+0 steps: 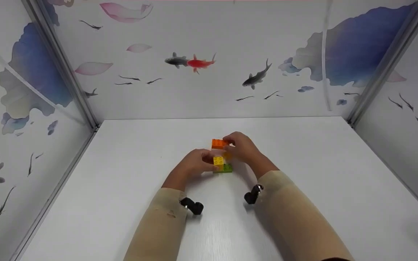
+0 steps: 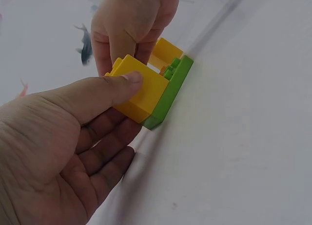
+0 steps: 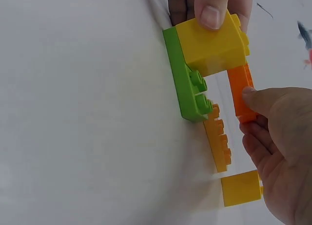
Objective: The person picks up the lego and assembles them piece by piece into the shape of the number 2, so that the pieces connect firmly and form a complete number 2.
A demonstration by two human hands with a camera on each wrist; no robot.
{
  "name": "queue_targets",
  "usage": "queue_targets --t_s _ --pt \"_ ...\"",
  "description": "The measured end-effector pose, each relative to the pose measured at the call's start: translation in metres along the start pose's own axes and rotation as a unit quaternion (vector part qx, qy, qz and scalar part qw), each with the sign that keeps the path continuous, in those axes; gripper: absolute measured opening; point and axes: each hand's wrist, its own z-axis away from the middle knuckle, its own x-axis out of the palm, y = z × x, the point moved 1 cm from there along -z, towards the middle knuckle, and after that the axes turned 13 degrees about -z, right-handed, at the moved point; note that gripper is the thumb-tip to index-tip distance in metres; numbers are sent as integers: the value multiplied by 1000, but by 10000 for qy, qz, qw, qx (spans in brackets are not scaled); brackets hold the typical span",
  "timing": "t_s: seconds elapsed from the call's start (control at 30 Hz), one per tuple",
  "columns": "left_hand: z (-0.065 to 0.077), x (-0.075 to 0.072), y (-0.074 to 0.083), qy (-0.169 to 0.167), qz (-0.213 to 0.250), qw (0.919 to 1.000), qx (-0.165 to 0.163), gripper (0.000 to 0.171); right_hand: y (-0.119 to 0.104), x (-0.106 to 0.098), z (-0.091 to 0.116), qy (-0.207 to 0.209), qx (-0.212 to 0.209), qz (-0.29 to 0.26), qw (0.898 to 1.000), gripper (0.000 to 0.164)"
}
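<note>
My left hand (image 1: 196,162) pinches a tall yellow brick (image 2: 141,88) between thumb and fingers. That brick sits on one end of a green brick (image 3: 178,79), whose bare studs show at the other end. Just beyond, my right hand (image 1: 244,148) grips a bright orange brick (image 3: 239,91), thumb on its side. In the head view the orange brick stands out to the left of the right fingertips. A flat light-orange brick (image 3: 218,140) lies close behind the green one. Beside it is a second yellow brick (image 3: 241,188), under the right hand in the right wrist view.
All of this is near the middle of a white table (image 1: 151,137). White panels printed with fish and petals, such as the back wall (image 1: 209,94), enclose it on the left, back and right. Each sleeved wrist carries a small black camera (image 1: 194,207).
</note>
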Motion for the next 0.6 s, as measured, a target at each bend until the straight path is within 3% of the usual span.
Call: queue_targets --t_s 0.3,0.6 --pt "0 2 2 -202 240 9992 -229 39 5 -15 32 157 -168 -313 9992 38" --pt "1 0 3 -107 137 9997 -193 38 0 -24 54 98 -591 -425 9973 36"
